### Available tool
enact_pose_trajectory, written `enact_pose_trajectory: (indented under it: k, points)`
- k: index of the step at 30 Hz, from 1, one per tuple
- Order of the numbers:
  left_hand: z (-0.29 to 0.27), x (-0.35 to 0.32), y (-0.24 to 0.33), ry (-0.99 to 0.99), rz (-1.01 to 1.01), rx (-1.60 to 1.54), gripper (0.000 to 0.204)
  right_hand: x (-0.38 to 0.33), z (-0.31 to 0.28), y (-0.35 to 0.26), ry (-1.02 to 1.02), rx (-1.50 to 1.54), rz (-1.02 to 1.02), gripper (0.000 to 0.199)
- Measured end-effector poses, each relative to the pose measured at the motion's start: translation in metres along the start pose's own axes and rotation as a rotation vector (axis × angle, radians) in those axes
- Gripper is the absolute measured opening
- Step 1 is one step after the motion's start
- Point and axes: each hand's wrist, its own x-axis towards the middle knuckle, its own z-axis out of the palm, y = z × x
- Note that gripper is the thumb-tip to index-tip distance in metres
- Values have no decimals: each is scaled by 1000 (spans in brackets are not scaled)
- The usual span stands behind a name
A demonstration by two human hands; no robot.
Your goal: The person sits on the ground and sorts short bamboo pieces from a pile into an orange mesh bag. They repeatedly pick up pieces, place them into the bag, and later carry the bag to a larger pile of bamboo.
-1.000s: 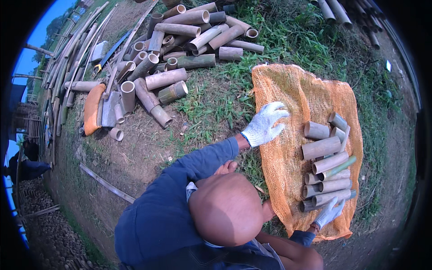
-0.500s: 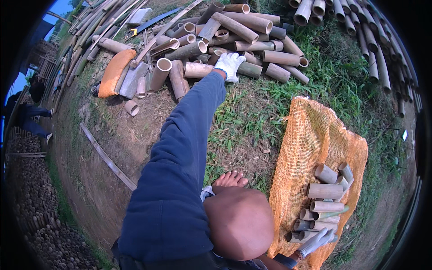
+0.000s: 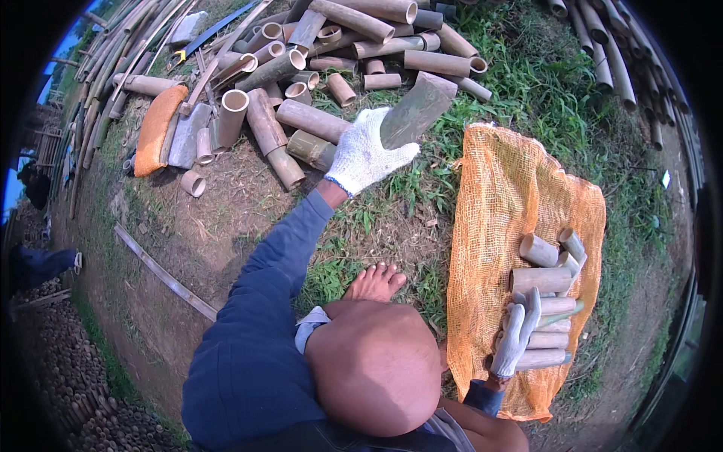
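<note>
My left hand (image 3: pixel 369 154), in a white knit glove, grips a greenish-grey bamboo section (image 3: pixel 419 110) by its lower end, thumb apart along one side. The piece is tilted, held above the grass in front of the bamboo pile (image 3: pixel 354 45). On the right lies an orange mesh sack (image 3: pixel 493 196), with several short bamboo sections (image 3: pixel 541 280) laid in a rough column on it. Over the left ends of these pieces is my right hand (image 3: pixel 515 337), also gloved, its fingers stretched out and holding nothing. Some ends are hidden behind it.
Left of the pile are an orange stuffed sack (image 3: pixel 160 129), a grey block (image 3: pixel 190 135) and a yellow-handled saw (image 3: pixel 215 36). A thin bamboo strip (image 3: pixel 166 271) lies on the dirt. Long poles (image 3: pixel 614 68) are stacked far right. Another person's leg (image 3: pixel 45 264) shows far left.
My left hand has drawn back from the pile, lifting a bamboo section, and some pile pieces have shifted. My right hand has moved forward over the sections on the sack. The view has shifted.
</note>
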Motion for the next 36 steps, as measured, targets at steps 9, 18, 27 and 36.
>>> enact_pose_trajectory:
  k: [9, 18, 27, 36]
  points:
    - [28, -105, 119, -758, 285, -498, 57, 13, 80, -32, -374, 998, 336, 83]
    - [-48, -37, -155, 172, -386, 513, 56, 78, -61, 27, 556, 328, -127, 66]
    - [-58, -36, -199, 42, -507, 378, 73, 69, -105, 125, 1033, -302, 133, 83]
    - [-102, -50, -125, 144, -542, -318, 91, 60, -108, 94, 845, -549, -32, 66]
